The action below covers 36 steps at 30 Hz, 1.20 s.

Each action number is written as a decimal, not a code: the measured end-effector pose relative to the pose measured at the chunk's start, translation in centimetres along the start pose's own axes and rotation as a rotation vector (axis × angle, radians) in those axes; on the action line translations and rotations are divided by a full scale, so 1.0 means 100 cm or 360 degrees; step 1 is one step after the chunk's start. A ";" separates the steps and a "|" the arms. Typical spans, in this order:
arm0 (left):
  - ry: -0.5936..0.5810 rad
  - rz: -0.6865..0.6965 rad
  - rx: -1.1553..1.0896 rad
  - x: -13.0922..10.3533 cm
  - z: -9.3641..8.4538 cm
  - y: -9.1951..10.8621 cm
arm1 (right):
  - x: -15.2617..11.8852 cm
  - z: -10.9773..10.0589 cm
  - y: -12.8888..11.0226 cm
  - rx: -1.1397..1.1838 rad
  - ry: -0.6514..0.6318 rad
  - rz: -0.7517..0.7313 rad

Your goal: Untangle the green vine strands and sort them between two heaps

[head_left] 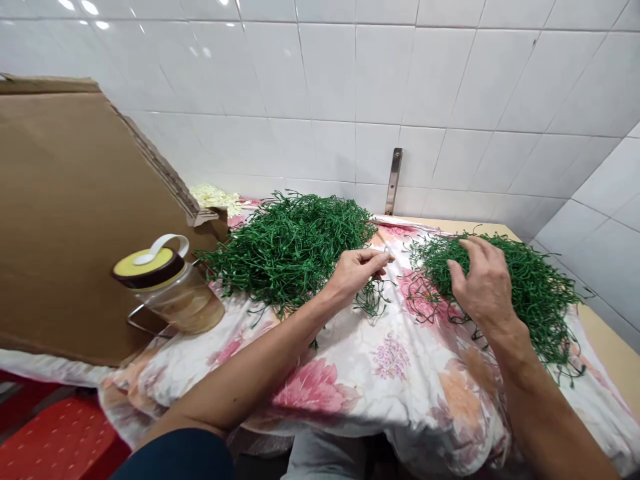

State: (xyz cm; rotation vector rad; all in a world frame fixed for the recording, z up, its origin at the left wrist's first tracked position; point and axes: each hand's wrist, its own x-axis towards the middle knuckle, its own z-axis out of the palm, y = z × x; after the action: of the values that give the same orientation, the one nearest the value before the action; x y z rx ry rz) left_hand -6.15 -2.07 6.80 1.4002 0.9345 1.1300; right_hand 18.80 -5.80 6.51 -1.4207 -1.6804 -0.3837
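Observation:
My left hand (357,272) is closed in a pinch near the middle of the cloth. Thin green artificial stems (371,300) show directly below its fingers and seem to hang from them. To its left lies a large heap of green stems (300,247), thin and curly with small tips. My right hand (483,280) reaches over a second heap of the same stems (535,287) on the right. Its thumb and fingers are apart, and its fingertips are at the heap's upper edge; whether they touch it I cannot tell.
A floral cloth (390,393) covers the table. At left stand a jar with a yellow lid (185,300) and a large cardboard sheet (75,220). Pale yellow pieces (215,197) lie behind. A red stool (60,440) is lower left. A metal bracket (394,180) is on the tiled wall.

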 end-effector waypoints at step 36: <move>-0.0366 0.0440 0.0671 -0.024 0.014 0.001 | -0.015 0.017 -0.051 0.1468 -0.0755 0.0684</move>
State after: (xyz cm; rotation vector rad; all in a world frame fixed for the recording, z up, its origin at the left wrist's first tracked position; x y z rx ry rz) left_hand -5.42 -4.76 6.54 2.0076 0.8602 0.9745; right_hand 13.47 -7.10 5.88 -1.1231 -1.5038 0.9259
